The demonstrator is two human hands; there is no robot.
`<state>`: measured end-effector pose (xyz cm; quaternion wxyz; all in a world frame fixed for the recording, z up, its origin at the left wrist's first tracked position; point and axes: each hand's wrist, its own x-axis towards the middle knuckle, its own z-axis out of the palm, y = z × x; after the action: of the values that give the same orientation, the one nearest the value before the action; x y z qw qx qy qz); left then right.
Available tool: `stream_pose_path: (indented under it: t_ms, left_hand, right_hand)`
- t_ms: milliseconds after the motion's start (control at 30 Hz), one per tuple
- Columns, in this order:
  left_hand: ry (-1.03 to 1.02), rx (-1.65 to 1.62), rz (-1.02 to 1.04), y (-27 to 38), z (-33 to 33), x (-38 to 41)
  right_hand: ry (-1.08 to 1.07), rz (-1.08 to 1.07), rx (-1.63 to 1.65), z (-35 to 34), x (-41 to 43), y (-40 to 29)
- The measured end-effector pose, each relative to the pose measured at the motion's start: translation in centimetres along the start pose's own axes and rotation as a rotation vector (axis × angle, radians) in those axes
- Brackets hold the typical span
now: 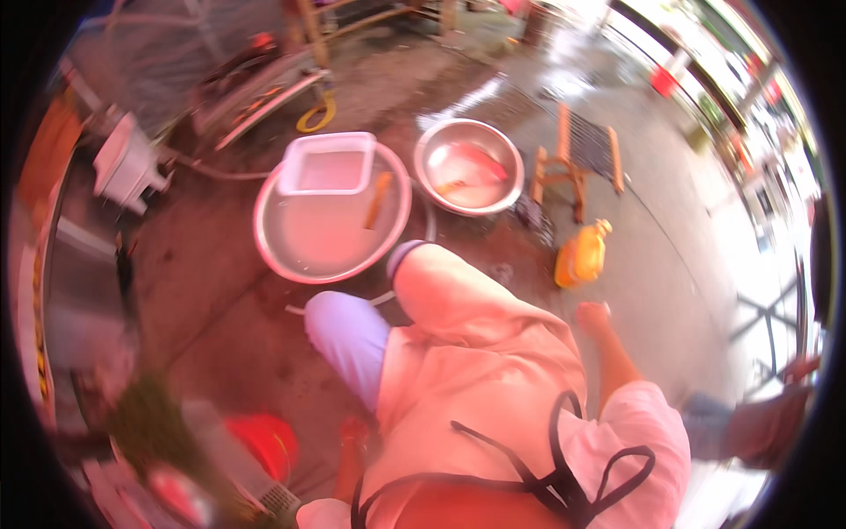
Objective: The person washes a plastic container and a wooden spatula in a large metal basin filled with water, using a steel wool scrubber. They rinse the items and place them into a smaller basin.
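Note:
My left hand hangs low beside my thigh, blurred, near a red bucket or basin; whether it holds anything is unclear. My right hand is out at my right side, just below a yellow plastic jug on the floor; its fingers look curled, their hold not clear. Before my knees stands a large metal basin of cloudy liquid, with a white plastic tub at its far rim and a brown strip leaning inside. A smaller metal bowl beside it holds liquid and a reddish thing.
A folding stool with a wooden frame stands beyond the jug. A white plastic stool is at the left. A pale hose runs behind the large basin. At the right edge, another person's leg shows. Wet patches mark the concrete floor.

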<state>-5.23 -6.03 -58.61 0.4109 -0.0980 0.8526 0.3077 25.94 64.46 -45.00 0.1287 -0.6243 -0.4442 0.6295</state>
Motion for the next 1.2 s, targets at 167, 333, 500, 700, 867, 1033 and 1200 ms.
stream_pose_path:
  t_ms: [167,333,500,700,867,1033,1200]
  left_hand:
    - [-0.051,0.082,0.069,6.6,-2.6,0.4]
    - [-0.065,0.223,0.170,11.5,-4.5,1.3]
    - [-0.057,0.326,0.247,14.6,-4.1,1.7]
    - [-0.059,0.506,0.255,17.2,-2.4,2.9]
    - [-0.116,0.893,0.313,16.9,-1.8,4.7]
    - [-0.080,1.472,0.601,16.1,-1.5,6.9]
    - [0.187,-0.175,0.533,20.5,-1.4,7.9]
  right_hand:
    - [0.271,0.220,0.295,-6.4,-4.5,11.2]
    - [0.245,0.186,0.060,-6.5,-4.5,18.5]
    - [0.138,0.007,-0.207,-5.4,-3.0,19.9]
    - [0.176,0.176,0.197,-6.1,-2.6,15.1]
    - [0.165,0.099,0.185,-5.6,-2.8,12.7]
    - [0.185,-0.089,-0.057,-5.0,-4.4,12.5]
    - [0.285,-0.117,-0.287,-6.1,-6.5,11.8]
